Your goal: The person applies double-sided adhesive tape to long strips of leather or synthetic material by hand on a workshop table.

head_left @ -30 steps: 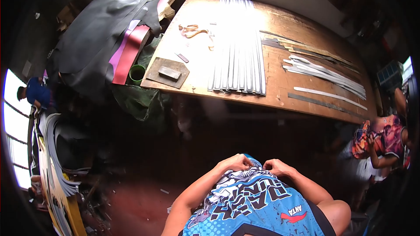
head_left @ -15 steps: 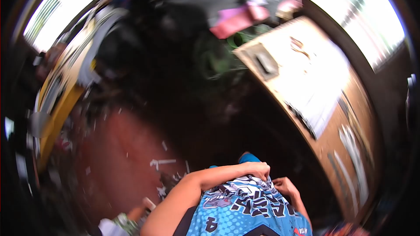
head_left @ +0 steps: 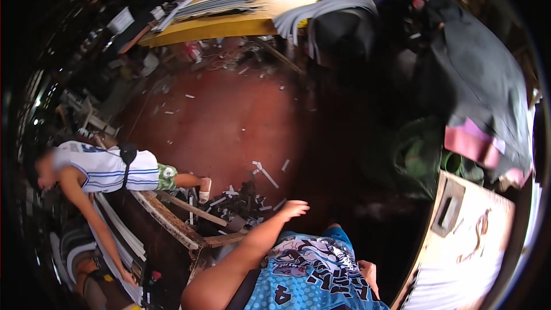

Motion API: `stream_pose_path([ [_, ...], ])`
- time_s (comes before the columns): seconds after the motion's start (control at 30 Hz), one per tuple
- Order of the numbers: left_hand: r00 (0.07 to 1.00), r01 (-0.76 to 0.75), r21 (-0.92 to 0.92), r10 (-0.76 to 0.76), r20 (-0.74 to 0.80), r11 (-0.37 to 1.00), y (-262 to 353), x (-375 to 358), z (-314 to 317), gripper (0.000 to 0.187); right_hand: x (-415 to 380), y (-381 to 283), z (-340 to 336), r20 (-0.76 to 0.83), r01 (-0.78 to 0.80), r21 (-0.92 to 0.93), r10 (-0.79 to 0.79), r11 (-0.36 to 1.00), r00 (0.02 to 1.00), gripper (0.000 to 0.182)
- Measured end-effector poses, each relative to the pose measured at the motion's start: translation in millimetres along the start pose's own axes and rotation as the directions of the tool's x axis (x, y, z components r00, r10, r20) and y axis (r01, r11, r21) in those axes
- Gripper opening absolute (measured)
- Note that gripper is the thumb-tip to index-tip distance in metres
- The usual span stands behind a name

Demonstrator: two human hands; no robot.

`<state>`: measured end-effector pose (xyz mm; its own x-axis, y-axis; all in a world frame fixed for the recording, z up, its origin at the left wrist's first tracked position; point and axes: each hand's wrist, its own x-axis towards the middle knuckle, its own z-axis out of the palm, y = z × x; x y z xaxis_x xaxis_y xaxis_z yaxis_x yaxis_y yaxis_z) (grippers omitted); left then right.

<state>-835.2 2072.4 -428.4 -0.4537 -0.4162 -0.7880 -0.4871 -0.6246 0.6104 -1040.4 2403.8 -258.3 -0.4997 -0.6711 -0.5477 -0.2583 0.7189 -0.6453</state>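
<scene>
My left hand [head_left: 294,209] is held out in front of my body, over the dark floor. Its fingers are stretched out and nothing shows in them. Close against the side of my blue patterned jersey [head_left: 333,270] is my right hand [head_left: 369,275], partly hidden by the cloth. Whether its fingers grip anything cannot be made out. Blue shorts [head_left: 338,234] show below the jersey's hem.
At left, a person in a white jersey [head_left: 109,166] bends over grey strips beside a wooden frame [head_left: 172,221]. Scraps [head_left: 264,175] litter the red floor [head_left: 218,115]. Beyond stands a yellow table [head_left: 218,33] with strips. A wooden worktable [head_left: 439,195] is on my right.
The view has swung left, bringing the person in white and the yellow table further in. My left hand has left the jersey's front and moved outward; my right hand stays at the jersey's side.
</scene>
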Motion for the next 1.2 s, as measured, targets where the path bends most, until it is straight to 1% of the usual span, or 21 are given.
stream_pose_path([
  [0.07,0.931,0.093,-0.272,-0.180,-0.318,0.958,-24.2,-4.8,-75.4,0.039,32.1,-6.6,-17.3,0.050,0.026,-0.015,-0.026,1.000,0.998,0.036],
  [0.2,0.720,0.127,0.002,-0.091,-0.688,0.992,-79.0,-50.8,-164.7,0.016,89.6,-30.5,-61.6,0.243,0.088,-0.022,-0.080,0.996,0.967,0.032],
  [0.23,0.691,0.163,-0.082,-0.173,-0.701,0.983,-72.6,-69.8,-166.0,0.009,104.1,-40.3,-76.1,0.322,0.145,-0.060,-0.119,0.988,0.939,0.028],
  [0.3,0.718,0.129,-0.168,-0.209,-0.663,0.977,-90.5,-79.6,-166.6,0.009,141.7,-48.0,-94.1,0.409,0.166,-0.134,-0.098,0.977,0.907,0.026],
  [0.37,0.673,0.071,-0.381,-0.326,-0.664,0.922,-109.6,-74.6,-137.9,0.008,172.5,-63.6,-105.9,0.658,0.287,-0.284,-0.032,0.915,0.752,0.041],
  [0.4,0.743,0.172,-0.440,-0.409,-0.530,0.882,-122.0,-74.6,-123.5,0.013,185.4,-73.4,-107.2,0.662,0.301,-0.291,-0.036,0.908,0.749,0.041],
  [0.43,0.714,0.068,-0.525,-0.409,-0.569,0.848,-128.0,-73.1,-86.2,0.018,197.4,-83.7,-109.8,0.715,0.342,-0.291,-0.035,0.893,0.698,0.046],
  [0.5,0.784,0.158,-0.572,-0.454,-0.422,0.805,-113.7,-82.4,-26.7,0.021,227.3,-96.1,-111.8,0.792,0.357,-0.279,0.003,0.891,0.611,0.056],
  [0.53,0.740,0.296,-0.569,-0.561,-0.372,0.767,-116.0,-74.9,-4.2,0.013,245.8,-95.1,-107.8,0.800,0.376,-0.296,0.012,0.878,0.600,0.056],
  [0.57,0.745,0.285,-0.653,-0.591,-0.310,0.702,-172.4,-45.8,8.1,0.009,263.6,-96.2,-103.8,0.816,0.386,-0.217,-0.050,0.897,0.575,0.055],
  [0.67,0.791,0.204,-0.697,-0.535,-0.297,0.688,-173.3,-6.8,2.7,0.012,306.2,-134.7,-90.9,0.824,0.372,-0.059,-0.165,0.926,0.542,0.053],
  [0.8,0.861,0.099,-0.684,-0.406,-0.305,0.723,-176.2,35.3,-47.0,0.019,363.1,-200.7,-50.1,0.842,0.161,-0.302,0.184,0.940,0.508,0.047],
  [0.9,0.901,0.054,-0.684,-0.331,-0.281,0.727,-170.7,43.4,-115.0,0.024,396.5,-253.1,-11.4,0.881,0.032,-0.117,0.089,0.993,0.464,0.039],
  [0.93,0.870,0.066,-0.771,-0.415,-0.267,0.634,-147.4,43.1,-151.9,0.014,393.9,-307.9,-6.3,0.832,0.069,-0.335,0.261,0.940,0.489,0.044],
  [0.97,0.836,0.066,-0.843,-0.491,-0.246,0.534,-91.7,32.2,-190.9,0.010,403.1,-330.6,1.9,0.845,0.133,-0.337,0.237,0.932,0.479,0.048],
  [1.0,0.912,-0.043,-0.833,-0.319,-0.259,0.552,-94.3,48.7,-238.8,0.005,415.7,-346.6,11.1,0.857,0.201,-0.333,0.207,0.921,0.471,0.052],
  [1.03,0.833,-0.049,-0.712,-0.365,-0.416,0.700,-13.2,27.3,-267.4,0.007,429.6,-353.7,19.7,0.857,0.242,-0.367,0.226,0.898,0.463,0.055],
  [1.07,0.785,-0.116,-0.678,-0.352,-0.511,0.726,6.8,38.9,-301.2,0.010,449.3,-352.3,28.3,0.857,0.278,-0.400,0.249,0.873,0.451,0.058],
  [1.1,0.787,-0.183,-0.663,-0.297,-0.541,0.726,28.7,45.5,-335.4,0.013,477.9,-322.8,44.9,0.917,0.368,-0.187,0.028,0.911,0.397,0.062],
  [1.13,0.779,-0.221,-0.627,-0.251,-0.574,0.747,51.6,51.7,-366.5,0.027,484.6,-345.4,53.5,0.897,0.338,-0.286,0.126,0.897,0.425,0.063],
  [1.2,0.762,-0.193,-0.529,-0.213,-0.611,0.826,105.7,59.1,-413.9,0.032,504.2,-369.0,70.2,0.894,0.383,-0.246,0.056,0.891,0.444,0.060],
])
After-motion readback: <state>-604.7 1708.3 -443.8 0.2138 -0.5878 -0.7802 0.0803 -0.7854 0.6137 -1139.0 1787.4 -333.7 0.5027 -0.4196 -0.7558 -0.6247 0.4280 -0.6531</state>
